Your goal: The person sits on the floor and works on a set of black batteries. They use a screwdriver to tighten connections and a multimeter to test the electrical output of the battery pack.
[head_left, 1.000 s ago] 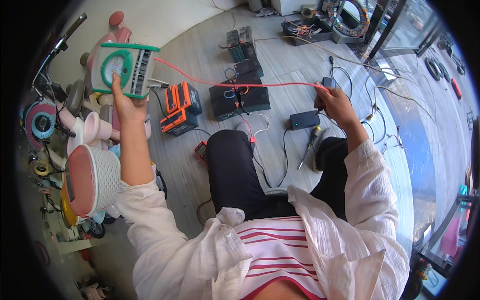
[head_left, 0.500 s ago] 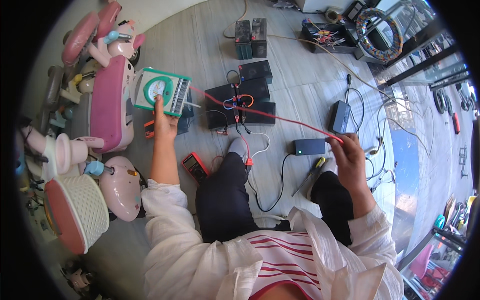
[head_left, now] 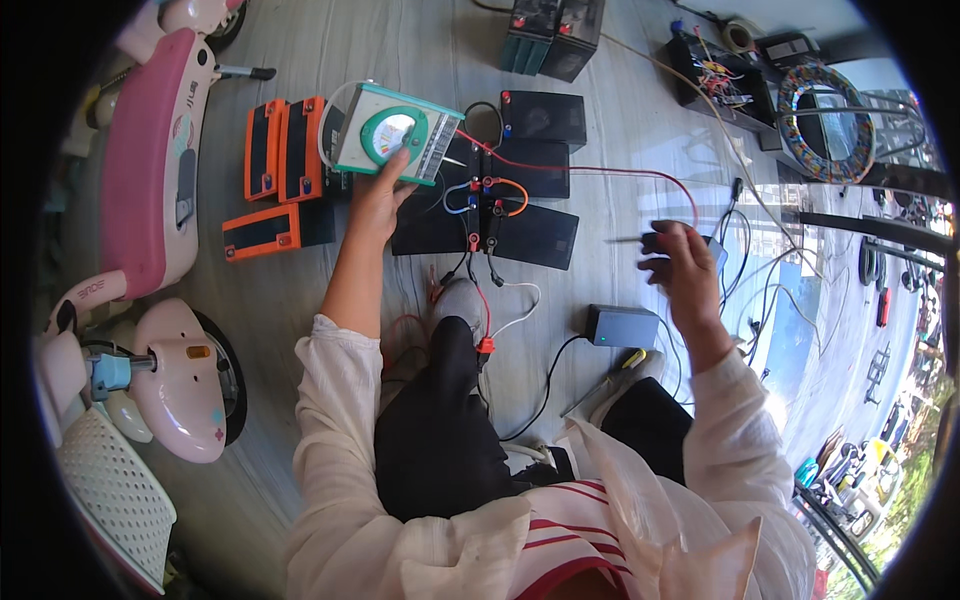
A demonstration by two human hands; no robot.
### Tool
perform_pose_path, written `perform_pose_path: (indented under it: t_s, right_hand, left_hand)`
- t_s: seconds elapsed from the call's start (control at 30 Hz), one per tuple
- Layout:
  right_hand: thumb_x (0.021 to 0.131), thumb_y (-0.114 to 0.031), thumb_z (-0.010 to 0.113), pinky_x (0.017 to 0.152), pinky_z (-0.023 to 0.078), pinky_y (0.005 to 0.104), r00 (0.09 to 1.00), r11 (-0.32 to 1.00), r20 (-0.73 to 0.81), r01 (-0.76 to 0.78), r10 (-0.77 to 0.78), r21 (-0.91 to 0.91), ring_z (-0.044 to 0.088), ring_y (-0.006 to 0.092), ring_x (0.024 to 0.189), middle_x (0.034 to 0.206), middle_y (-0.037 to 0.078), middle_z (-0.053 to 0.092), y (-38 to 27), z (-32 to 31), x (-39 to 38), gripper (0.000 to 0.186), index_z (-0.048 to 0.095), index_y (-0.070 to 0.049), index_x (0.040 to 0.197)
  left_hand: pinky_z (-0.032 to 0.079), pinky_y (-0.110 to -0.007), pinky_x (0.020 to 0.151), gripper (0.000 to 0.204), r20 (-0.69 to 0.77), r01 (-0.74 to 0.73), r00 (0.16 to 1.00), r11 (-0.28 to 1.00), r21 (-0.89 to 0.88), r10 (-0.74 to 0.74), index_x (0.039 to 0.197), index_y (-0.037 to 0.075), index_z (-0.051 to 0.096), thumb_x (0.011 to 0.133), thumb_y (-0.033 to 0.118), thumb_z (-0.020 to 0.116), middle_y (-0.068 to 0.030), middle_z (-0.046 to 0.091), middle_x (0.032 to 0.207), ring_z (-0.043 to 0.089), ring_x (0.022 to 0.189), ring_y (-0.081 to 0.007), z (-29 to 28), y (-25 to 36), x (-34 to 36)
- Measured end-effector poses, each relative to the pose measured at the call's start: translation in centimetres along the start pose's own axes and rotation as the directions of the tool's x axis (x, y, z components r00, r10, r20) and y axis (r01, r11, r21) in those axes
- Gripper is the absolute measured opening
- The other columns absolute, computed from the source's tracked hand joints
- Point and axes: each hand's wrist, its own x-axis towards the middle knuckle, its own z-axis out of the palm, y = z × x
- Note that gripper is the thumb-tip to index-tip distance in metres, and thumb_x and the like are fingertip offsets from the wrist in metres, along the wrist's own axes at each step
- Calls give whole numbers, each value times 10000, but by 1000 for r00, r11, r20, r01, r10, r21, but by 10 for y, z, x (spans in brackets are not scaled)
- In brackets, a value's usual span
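My left hand (head_left: 378, 208) grips an analog meter (head_left: 395, 135) with a green rim and a round dial, held tilted above the floor. From the meter a red test lead (head_left: 610, 171) arcs rightward to my right hand (head_left: 685, 262). Closed fingers there hold a test probe (head_left: 624, 240), its thin metal tip pointing left. Between the hands lies a cluster of black batteries (head_left: 535, 237), joined by short blue and orange jumper wires (head_left: 513, 198). Part of the cluster is covered by the meter. A red plug connector (head_left: 486, 345) hangs on wires leading from the batteries.
Orange-and-black batteries (head_left: 262, 232) stand left of the meter. Two more black batteries (head_left: 570, 40) are at the far side. A charger (head_left: 622, 326) with a green light sits near my right foot, beside a screwdriver (head_left: 632, 360). A pink scooter (head_left: 150, 160) stands on the left.
The view has shifted. My left hand has brought the meter rightward, to the battery cluster's edge. My right hand has moved farther from me; the stretched lead now hangs in a curve, and the probe tip shows.
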Motion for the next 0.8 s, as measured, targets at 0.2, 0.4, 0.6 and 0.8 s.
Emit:
perform_pose_path:
  t_s: [0.2,0.4,0.6,0.8]
  right_hand:
    - [914,-109,647,599,475,223,994,996,79,74,-77,45,611,82,689,820,28,653,41,92,39,101,614,-38,978]
    - [905,-102,631,637,437,227,973,961,100,222,-208,-165,498,64,698,761,5,573,43,113,55,106,572,-14,896]
    - [928,-123,606,716,467,240,981,960,115,179,-157,-214,547,82,780,875,45,630,43,110,59,160,610,16,1007]
    - [937,-130,603,732,464,240,975,961,163,186,-154,-206,551,86,794,882,47,639,49,112,65,171,615,17,1023]
  left_hand:
    - [460,-424,956,544,-19,7,1000,998,-68,-8,1301,114,464,856,284,728,-54,573,1214,569,1125,-212,-8,-10,31]
    - [456,-447,957,541,-20,48,999,999,19,-47,1269,75,506,838,300,743,-85,581,1201,563,1073,-233,1,-14,50]
    - [450,-459,959,537,-19,58,998,997,54,-58,1263,71,515,836,301,745,-82,583,1197,560,1085,-235,6,-13,55]
    - [451,-464,956,518,-22,60,998,995,82,-59,1255,79,521,838,290,745,-78,587,1189,562,1097,-224,4,-16,57]
